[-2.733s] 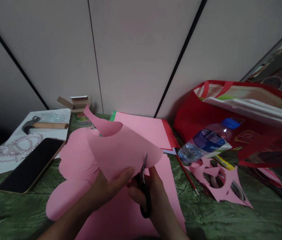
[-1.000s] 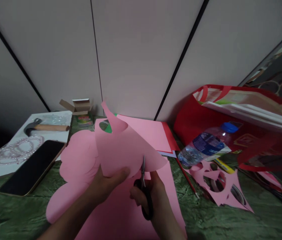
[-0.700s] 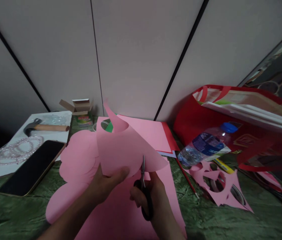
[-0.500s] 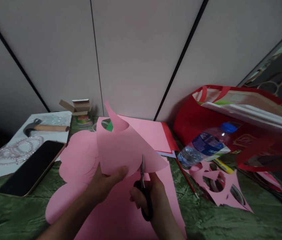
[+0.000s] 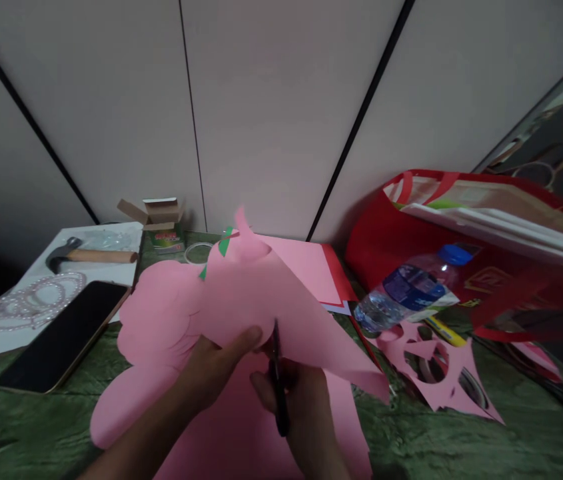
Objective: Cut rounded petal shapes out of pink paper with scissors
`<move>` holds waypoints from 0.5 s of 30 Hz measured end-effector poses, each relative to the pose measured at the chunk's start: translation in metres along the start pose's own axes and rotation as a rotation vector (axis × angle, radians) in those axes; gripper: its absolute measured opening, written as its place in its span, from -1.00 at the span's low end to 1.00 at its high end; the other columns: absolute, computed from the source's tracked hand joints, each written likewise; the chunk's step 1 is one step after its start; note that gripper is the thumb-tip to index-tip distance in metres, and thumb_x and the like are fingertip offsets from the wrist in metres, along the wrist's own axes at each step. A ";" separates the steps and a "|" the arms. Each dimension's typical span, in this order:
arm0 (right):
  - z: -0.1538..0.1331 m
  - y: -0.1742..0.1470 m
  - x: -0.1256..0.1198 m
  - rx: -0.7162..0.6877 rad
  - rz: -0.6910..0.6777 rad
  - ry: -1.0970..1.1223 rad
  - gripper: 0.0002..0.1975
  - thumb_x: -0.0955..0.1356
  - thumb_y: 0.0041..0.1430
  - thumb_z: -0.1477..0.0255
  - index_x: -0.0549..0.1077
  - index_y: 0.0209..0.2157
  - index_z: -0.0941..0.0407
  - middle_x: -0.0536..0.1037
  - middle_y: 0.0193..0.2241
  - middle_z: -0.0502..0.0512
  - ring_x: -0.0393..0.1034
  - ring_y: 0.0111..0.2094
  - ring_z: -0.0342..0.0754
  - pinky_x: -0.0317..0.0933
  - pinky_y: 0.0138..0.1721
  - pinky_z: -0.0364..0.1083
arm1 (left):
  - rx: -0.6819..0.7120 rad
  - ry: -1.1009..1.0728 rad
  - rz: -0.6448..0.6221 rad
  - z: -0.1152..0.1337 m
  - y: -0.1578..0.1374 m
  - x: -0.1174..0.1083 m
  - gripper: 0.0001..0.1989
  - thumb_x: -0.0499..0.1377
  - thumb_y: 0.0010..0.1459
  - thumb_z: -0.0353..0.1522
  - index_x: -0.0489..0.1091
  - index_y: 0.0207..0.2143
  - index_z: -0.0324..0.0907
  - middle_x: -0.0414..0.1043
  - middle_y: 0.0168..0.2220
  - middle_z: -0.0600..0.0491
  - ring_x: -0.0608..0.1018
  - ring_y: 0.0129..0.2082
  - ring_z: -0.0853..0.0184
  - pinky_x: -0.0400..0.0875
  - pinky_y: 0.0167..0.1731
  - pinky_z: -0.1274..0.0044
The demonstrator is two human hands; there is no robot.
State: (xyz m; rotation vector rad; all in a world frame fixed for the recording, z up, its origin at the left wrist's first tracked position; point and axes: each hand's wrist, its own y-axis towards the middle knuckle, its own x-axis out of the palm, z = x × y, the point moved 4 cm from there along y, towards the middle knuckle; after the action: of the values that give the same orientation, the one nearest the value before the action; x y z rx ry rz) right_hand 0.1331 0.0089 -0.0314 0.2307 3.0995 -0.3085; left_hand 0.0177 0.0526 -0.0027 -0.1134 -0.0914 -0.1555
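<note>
My left hand (image 5: 216, 370) pinches the lower edge of a sheet of pink paper (image 5: 248, 293), thumb on top and fingers beneath. A curled strip of the sheet stands up at its far side. Closed round the black handles of a pair of scissors (image 5: 277, 387), my right hand (image 5: 304, 403) is just right of the left thumb. The blades are in the sheet, partly hidden by it. Below lies a stack of pink paper (image 5: 241, 427). Several rounded pink paper cutouts (image 5: 156, 300) lie in a pile to the left.
On the left are a phone (image 5: 66, 337), a hammer (image 5: 94, 256), beads (image 5: 36, 300) and a small open box (image 5: 165, 227). To the right are a water bottle (image 5: 414, 287), a red bag (image 5: 381, 220), and pink paper scraps (image 5: 431, 360) over tape rolls.
The pink sheet has turned and its right corner now hangs lower and farther right. The scissors have shifted slightly left and look narrower, their handles seen edge-on. My left hand has barely moved.
</note>
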 end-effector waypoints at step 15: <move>-0.003 -0.007 0.012 0.252 -0.190 0.261 -0.74 0.35 -0.15 0.43 0.31 -0.35 0.21 0.31 -0.80 -0.17 0.35 -0.64 -0.10 0.21 -0.51 -0.13 | 0.003 0.136 0.097 0.011 0.001 -0.003 -0.86 0.19 0.00 -0.30 0.45 -0.40 -0.19 0.51 -0.35 0.02 0.51 -0.27 0.21 0.40 -0.27 0.42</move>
State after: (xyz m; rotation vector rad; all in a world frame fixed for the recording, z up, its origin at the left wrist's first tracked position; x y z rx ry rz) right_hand 0.1204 0.0048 -0.0279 -0.0260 3.3393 -0.7329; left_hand 0.0136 0.0559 0.0079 -0.1040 0.0496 -0.0655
